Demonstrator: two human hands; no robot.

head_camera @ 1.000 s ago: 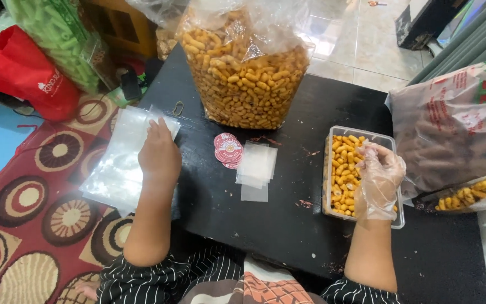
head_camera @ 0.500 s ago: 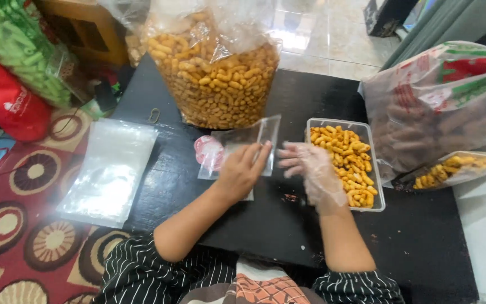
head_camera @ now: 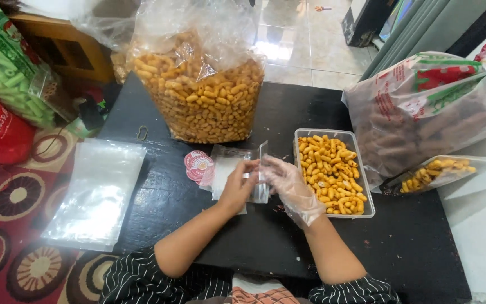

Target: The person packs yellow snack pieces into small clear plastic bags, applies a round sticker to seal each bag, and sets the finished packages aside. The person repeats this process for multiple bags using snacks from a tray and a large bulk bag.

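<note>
Both hands meet over the black table (head_camera: 288,242) and hold a small clear plastic bag (head_camera: 259,171) upright between them. My left hand (head_camera: 237,186) is bare and pinches the bag's left side. My right hand (head_camera: 288,183) wears a clear plastic glove and grips the bag's right edge. Just right of the hands stands a clear rectangular tray (head_camera: 333,171) filled with orange curled snacks. Under the hands lie a few small clear sheets (head_camera: 223,169) and round pink stickers (head_camera: 198,165).
A big clear sack of the same orange snacks (head_camera: 198,95) stands at the table's back. A stack of empty clear bags (head_camera: 99,191) lies at the left edge. At the right sit a large printed snack sack (head_camera: 423,107) and a small filled packet (head_camera: 434,171). A patterned rug (head_camera: 12,236) is at the left.
My left hand left the bag stack at the left and came to the table's middle. My right hand came out of the snack tray, and both now hold a small clear bag.
</note>
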